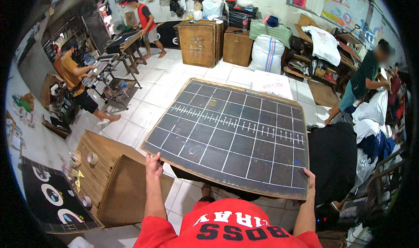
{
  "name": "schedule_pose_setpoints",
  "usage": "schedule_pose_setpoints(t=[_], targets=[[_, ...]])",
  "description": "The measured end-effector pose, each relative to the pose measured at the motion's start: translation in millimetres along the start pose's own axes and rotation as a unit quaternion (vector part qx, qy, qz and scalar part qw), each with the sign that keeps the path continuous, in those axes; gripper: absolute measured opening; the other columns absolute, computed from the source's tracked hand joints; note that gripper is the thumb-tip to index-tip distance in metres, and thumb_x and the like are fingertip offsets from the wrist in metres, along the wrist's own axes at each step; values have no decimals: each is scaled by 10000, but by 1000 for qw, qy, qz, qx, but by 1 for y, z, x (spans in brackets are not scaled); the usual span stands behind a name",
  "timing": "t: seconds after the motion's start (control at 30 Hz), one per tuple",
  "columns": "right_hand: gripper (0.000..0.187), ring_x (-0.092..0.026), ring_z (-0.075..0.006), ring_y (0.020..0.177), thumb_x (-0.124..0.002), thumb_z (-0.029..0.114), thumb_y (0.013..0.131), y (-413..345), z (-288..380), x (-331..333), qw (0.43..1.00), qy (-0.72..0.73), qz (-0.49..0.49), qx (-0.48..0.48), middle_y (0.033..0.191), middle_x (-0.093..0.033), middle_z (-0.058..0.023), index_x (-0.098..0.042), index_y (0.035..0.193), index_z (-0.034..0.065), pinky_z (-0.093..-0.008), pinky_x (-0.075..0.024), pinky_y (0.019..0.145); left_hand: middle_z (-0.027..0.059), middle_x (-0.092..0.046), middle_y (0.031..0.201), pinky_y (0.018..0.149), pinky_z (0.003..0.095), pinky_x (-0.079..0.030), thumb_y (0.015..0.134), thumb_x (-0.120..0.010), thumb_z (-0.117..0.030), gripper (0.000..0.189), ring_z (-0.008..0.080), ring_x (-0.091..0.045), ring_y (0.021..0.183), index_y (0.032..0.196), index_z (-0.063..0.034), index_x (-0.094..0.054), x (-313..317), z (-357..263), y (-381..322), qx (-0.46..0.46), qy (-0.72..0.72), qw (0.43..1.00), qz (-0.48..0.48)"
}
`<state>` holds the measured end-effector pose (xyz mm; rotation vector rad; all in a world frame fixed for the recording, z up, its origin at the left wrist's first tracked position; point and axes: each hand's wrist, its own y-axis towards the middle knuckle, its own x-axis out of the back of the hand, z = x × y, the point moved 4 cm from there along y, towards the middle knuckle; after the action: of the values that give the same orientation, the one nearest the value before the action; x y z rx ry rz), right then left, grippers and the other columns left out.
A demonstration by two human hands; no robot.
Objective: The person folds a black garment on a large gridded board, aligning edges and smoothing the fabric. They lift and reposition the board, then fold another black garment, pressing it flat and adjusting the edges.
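A large black board (240, 150) with a white painted grid and a row of ruler-like tick marks spreads out before me. Its worn edges show brown. My left hand (154, 165) grips the near left corner, thumb on top and fingers hidden beneath. At the near right corner, my right hand (309, 179) holds the edge the same way. The board slopes away from my red shirt (226, 225). Whether anything supports its far side, I cannot tell.
Stacked brown boards (131, 189) with tape rolls (92, 158) stand at left, beside a printed black board (49, 195). Black cloth (332, 163) lies right. A white sack (272, 84) rests on the tiled floor beyond. Several people work around the room, one at a printing stand (113, 71).
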<state>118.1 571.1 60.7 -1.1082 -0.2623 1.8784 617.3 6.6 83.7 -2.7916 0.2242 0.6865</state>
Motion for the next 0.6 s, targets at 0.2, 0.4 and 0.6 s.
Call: schedule_pose_setpoints(t=[0.2, 0.4, 0.6], targets=[[382, -716, -183, 939, -740, 98, 989, 38, 14, 13, 922, -292, -109, 229, 1076, -758, -101, -641, 1331, -43, -330, -563, 877, 66, -655, 1084, 754, 494, -568, 923, -719, -19, 573, 254, -676, 932, 1417, -149, -459, 33, 18, 66, 107, 47, 986, -116], [409, -707, -160, 1025, -701, 3, 977, 54, -3, 8, 857, -388, -193, 278, 1179, -762, -100, -659, 1378, -68, -302, -539, 920, 122, -692, 1227, 804, 428, -591, 922, -793, -182, 443, 270, -706, 1005, 1348, -92, -710, 59, 15, 107, 8, 368, 924, -102], [475, -688, -195, 1169, -664, -17, 991, 57, -22, -17, 826, -416, -260, 277, 1337, -734, -109, -623, 1465, -23, -324, -508, 1025, 183, -759, 1128, 902, 429, -560, 892, -798, -321, 490, 320, -719, 1019, 1290, -39, -747, 80, 21, 121, -146, 537, 828, -74]])
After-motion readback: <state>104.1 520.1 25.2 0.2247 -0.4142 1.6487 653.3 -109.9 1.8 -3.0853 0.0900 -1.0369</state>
